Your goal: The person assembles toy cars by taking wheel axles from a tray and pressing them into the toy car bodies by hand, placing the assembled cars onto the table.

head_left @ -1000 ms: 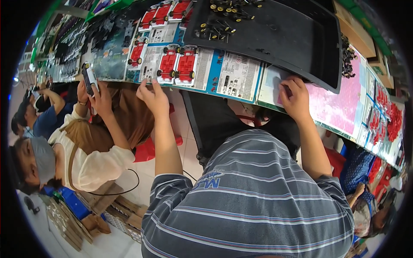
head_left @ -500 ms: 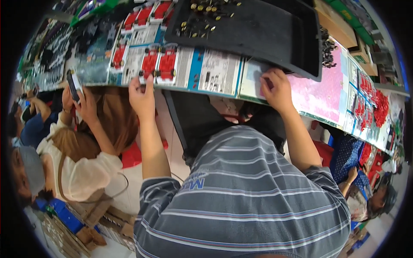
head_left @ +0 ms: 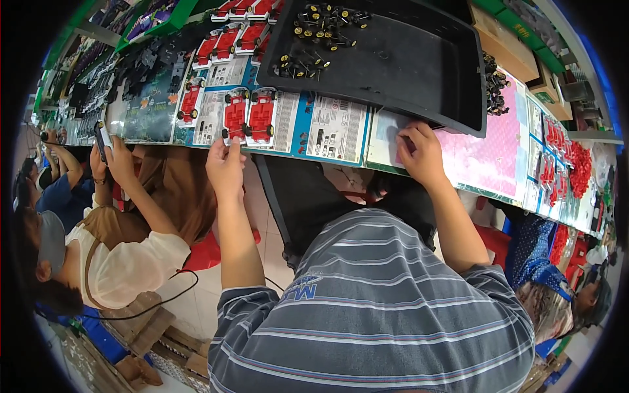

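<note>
My left hand (head_left: pixel 225 170) is at the table's near edge, just below a red-and-white toy car body (head_left: pixel 235 116). Its thumb and forefinger are apart, and the thumb tip is at the car's lower edge; I cannot tell if it touches. Another toy car body (head_left: pixel 261 118) stands right beside that one. My right hand (head_left: pixel 422 156) rests at the table edge below the black tray (head_left: pixel 419 108). Its fingers are curled toward the thumb, and anything between them is hidden. Small black axles with yellow wheels (head_left: pixel 321 25) lie in the tray's left part.
More red car bodies (head_left: pixel 226 40) stand in rows at the far left. Dark plastic parts (head_left: pixel 147 56) lie beyond them. To the right are a pink sheet (head_left: pixel 488 154) and a red heap of parts (head_left: pixel 579 169). A co-worker in a white top (head_left: pixel 141 265) sits on my left.
The whole view has shifted, so the table and tray appear lower. My left hand stays near the same toy car body. The right hand keeps its curled pose by the tray.
</note>
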A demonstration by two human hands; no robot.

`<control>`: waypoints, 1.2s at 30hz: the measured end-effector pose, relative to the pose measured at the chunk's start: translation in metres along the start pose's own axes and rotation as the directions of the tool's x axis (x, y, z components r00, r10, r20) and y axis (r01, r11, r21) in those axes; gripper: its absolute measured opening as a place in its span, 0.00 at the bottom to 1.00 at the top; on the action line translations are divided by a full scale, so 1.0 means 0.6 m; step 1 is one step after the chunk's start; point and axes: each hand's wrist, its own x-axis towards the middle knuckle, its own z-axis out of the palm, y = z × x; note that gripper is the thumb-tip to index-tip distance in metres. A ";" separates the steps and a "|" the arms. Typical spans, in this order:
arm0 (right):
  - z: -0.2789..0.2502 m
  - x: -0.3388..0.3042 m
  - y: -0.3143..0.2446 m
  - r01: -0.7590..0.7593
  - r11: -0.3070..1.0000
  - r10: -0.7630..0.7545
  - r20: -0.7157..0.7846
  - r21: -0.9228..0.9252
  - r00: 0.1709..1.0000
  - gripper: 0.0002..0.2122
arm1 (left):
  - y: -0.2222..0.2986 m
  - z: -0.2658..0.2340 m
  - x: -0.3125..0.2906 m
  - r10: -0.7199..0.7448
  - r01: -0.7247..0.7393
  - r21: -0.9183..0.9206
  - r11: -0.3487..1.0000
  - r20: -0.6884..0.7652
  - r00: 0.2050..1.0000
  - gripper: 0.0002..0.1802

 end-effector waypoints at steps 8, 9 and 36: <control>-0.002 -0.002 -0.002 0.001 1.000 -0.001 -0.002 -0.015 1.000 0.06 | 0.009 -0.014 0.055 -0.107 0.078 -0.340 0.937 -0.070 0.992 0.13; -0.002 -0.002 -0.002 0.001 1.000 -0.001 -0.006 -0.011 1.000 0.06 | 0.011 -0.017 0.067 -0.115 0.078 -0.351 0.933 -0.086 0.990 0.13; -0.004 0.000 -0.003 0.001 1.000 -0.001 -0.006 -0.025 1.000 0.06 | -0.005 0.050 -0.032 0.040 -0.054 -0.113 0.992 -0.120 0.992 0.20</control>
